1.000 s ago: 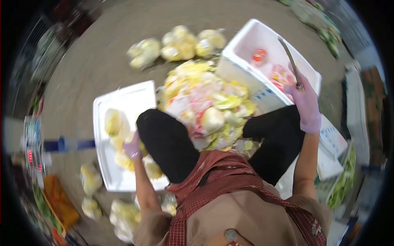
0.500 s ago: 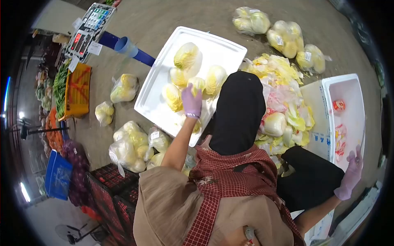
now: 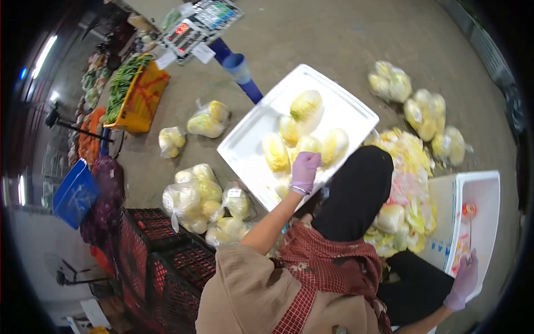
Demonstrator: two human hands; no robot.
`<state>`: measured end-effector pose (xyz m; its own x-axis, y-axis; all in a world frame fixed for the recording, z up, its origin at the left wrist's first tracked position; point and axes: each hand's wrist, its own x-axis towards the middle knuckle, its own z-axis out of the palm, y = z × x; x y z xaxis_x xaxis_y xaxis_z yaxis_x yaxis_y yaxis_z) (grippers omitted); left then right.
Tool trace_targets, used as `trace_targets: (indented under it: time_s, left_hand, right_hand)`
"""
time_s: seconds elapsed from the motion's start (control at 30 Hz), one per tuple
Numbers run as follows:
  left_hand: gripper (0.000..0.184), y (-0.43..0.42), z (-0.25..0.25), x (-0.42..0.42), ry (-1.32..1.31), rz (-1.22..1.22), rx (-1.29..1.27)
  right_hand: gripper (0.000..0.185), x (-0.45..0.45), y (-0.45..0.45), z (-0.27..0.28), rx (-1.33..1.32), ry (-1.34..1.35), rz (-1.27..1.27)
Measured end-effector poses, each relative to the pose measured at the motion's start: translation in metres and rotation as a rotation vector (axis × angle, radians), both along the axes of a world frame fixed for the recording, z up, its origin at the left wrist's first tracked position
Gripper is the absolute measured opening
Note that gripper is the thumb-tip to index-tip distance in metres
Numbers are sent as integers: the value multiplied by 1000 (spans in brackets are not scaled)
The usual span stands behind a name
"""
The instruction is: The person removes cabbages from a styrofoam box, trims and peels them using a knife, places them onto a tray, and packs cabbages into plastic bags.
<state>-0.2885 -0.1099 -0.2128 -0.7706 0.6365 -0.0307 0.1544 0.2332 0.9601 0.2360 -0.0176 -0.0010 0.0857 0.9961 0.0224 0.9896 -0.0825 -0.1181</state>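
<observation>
In the head view, several pale yellow napa cabbages (image 3: 275,153) lie in a white foam tray (image 3: 245,145). My left hand (image 3: 305,171), in a thin purple glove, is closed at the near end of the middle napa cabbage (image 3: 308,145); its fingertips are partly hidden. At the lower right, my gloved right hand (image 3: 463,283) is closed around a thin upright knife (image 3: 470,234), its handle covered by the fingers. That hand is over the near end of a white foam box (image 3: 486,222) with red-printed plastic inside.
A heap of trimmed leaves (image 3: 414,161) lies between my leg and the box. Bagged cabbages (image 3: 194,192) sit on the floor at left and back right (image 3: 425,114). Black crates (image 3: 150,222) stand at lower left, a scale (image 3: 194,30) on a blue post beyond the tray.
The whole scene has shifted right and down in view. My left hand's fingers, spread over the cabbage before, are now curled in. My right hand has turned, and the knife now shows upright.
</observation>
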Motion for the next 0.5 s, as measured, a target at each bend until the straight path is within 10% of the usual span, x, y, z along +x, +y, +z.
trace_targets:
  time_s: [0.33, 0.5]
  left_hand:
    - [13, -9, 108, 35, -120, 123, 458]
    - [17, -13, 182, 77, 74, -236, 561]
  right_hand:
    - [41, -7, 0, 3, -21, -7, -8]
    - [40, -3, -2, 1, 0, -93, 36]
